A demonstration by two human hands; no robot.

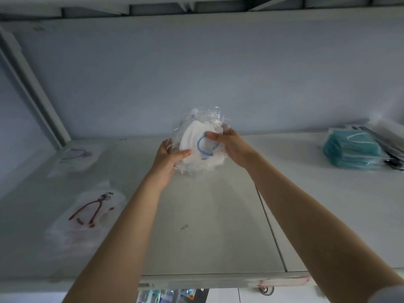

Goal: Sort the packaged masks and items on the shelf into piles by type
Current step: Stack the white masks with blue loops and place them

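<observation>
Both my hands hold a bunch of clear-wrapped white masks with blue straps [200, 143] above the middle of the white shelf [209, 226]. My left hand [168, 158] grips the bundle's lower left side. My right hand [229, 147] grips its right side, thumb across the front. A packet with red-strapped white masks [91, 213] lies on the shelf at the left. Farther back on the left lies a packet with purple straps [76, 156]. At the right rear a stack of teal masks in clear wrap [352, 149] rests on the shelf.
Dark and clear packets [387, 141] are stacked behind the teal masks at the right edge. A white upright post [32, 84] slants along the left. The back wall [196, 73] closes the shelf, and another shelf board runs overhead. A seam splits the shelf surface right of centre.
</observation>
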